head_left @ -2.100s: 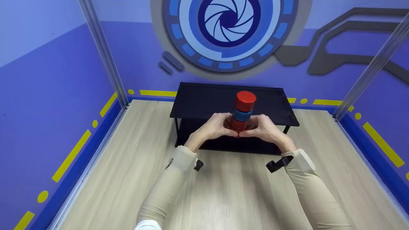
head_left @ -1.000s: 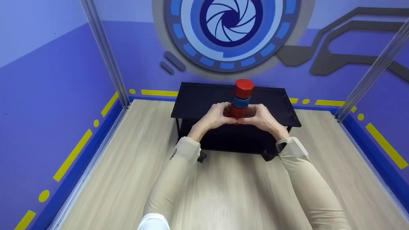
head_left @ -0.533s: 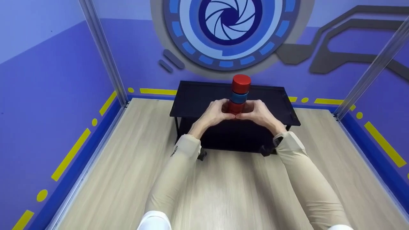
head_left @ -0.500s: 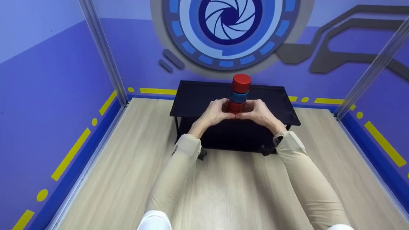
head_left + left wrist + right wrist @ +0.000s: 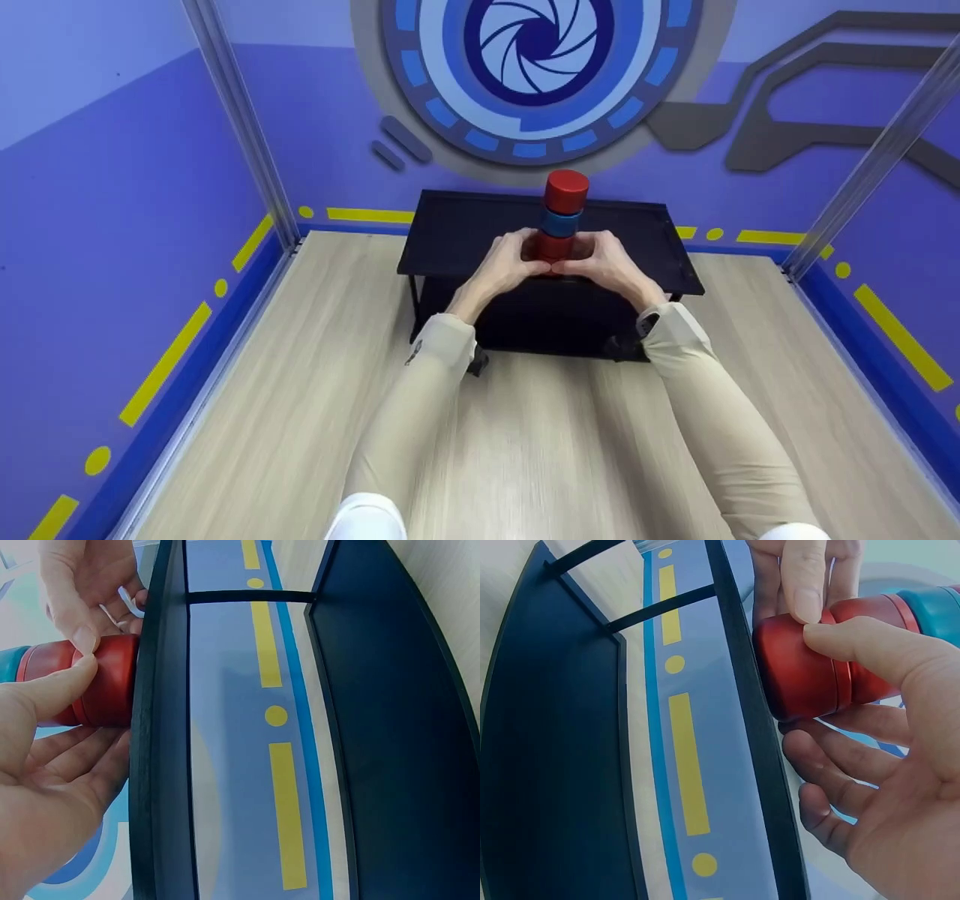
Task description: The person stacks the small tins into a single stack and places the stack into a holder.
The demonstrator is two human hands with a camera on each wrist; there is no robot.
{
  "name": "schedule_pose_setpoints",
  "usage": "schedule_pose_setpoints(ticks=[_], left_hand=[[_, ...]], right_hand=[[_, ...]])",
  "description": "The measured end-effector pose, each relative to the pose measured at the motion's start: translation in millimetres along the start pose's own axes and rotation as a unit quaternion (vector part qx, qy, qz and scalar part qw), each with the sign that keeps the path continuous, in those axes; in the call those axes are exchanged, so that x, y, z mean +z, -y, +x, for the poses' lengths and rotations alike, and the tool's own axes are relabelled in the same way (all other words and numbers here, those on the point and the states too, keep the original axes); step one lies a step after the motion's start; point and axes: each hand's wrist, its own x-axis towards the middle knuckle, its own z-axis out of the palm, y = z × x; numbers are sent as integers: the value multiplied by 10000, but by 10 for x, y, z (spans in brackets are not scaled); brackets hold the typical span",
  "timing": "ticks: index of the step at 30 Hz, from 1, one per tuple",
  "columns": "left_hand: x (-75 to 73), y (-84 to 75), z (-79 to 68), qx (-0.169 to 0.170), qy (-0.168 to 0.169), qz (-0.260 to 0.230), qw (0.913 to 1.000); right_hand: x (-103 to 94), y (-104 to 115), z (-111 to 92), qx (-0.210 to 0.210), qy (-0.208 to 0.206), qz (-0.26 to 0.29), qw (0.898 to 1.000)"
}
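Note:
An upright stack of round metal canisters stands between my two hands: a red canister (image 5: 556,247) low down, a blue canister (image 5: 560,223) above it and a red canister (image 5: 567,191) on top. My left hand (image 5: 510,264) curls round the lower red part from the left. From the right, my right hand (image 5: 604,262) grips the same part, both thumbs meeting at its front. In the right wrist view the lowest red canister (image 5: 799,667) has its bottom right at the front rim of the black shelf's top (image 5: 754,705).
The two-tier black shelf (image 5: 480,225) stands on the wood-patterned surface (image 5: 540,450) before a blue-purple back wall (image 5: 322,135). Metal posts (image 5: 240,112) rise at the corners. In the left wrist view the lower tier (image 5: 390,727) lies below the top.
Both hands have carried the canister stack forward and higher in the head view, from in front of the shelf to its top's front edge. Movement over the last half second is slight.

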Motion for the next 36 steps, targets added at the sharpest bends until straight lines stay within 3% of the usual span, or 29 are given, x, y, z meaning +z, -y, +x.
schedule_pose_setpoints(ticks=[4, 12, 22, 27, 32, 36], left_hand=[[22, 8, 15, -17, -52, 67, 10000], [49, 22, 50, -52, -130, 53, 9999], [78, 39, 81, -136, -193, -59, 9997], [89, 47, 84, -202, -151, -84, 9996], [77, 50, 88, -255, -149, -87, 9995], [71, 54, 93, -232, -163, -56, 9996]], right_hand=[[20, -140, 66, -30, -117, -36, 9999], [32, -154, 103, 26, -181, -122, 9998], [26, 192, -23, 167, -82, -120, 9998], [32, 226, -42, 264, -91, -101, 9996], [34, 223, -28, 319, -65, -93, 9994], [45, -12, 84, 314, -121, -187, 9993]])
